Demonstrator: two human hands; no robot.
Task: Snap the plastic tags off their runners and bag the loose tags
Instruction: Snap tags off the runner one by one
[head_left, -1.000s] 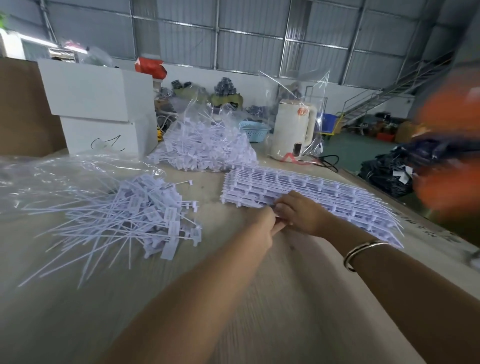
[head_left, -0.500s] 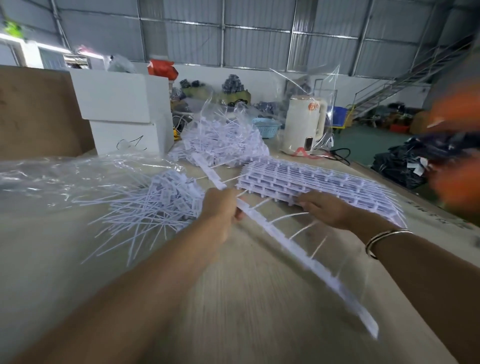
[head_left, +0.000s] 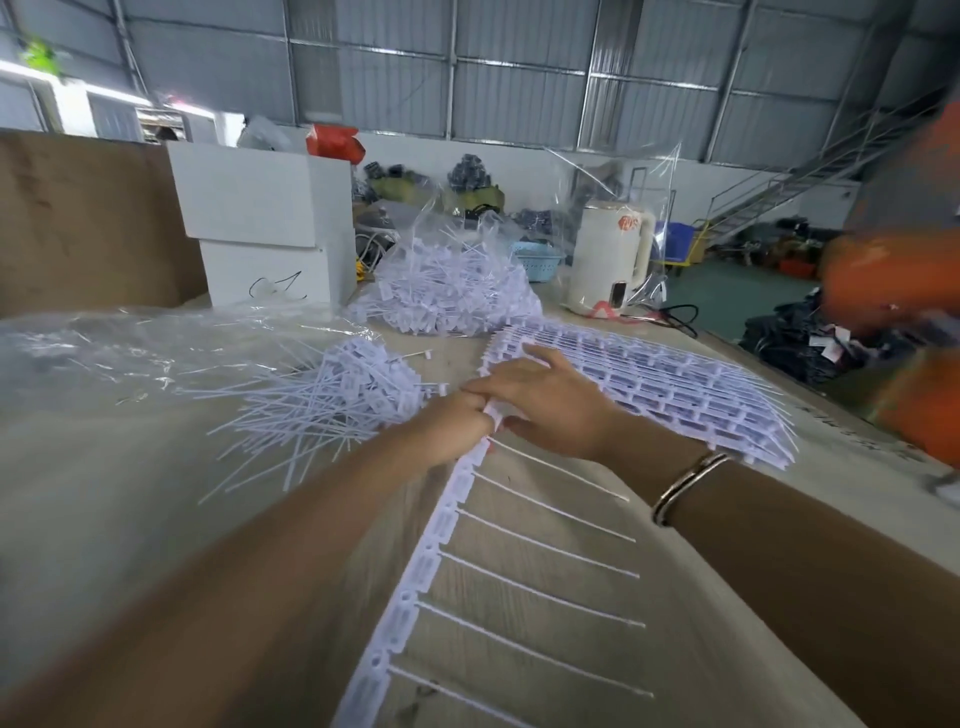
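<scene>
The scene is being viewed by a single wide-angle camera worn on the person's head; no second view is being given, so nothing is being shared between views. The camera is being aimed forward and slightly down along both forearms, across the table (head_left: 519, 597), toward the far wall of the hall. The left hand (head_left: 457, 421) and right hand (head_left: 545, 405) are being seen close, just above the middle of the picture. The white boxes (head_left: 260, 228) and kettle (head_left: 613, 260) are being seen further off. Straight lines near the edges are being bent by the lens.
</scene>
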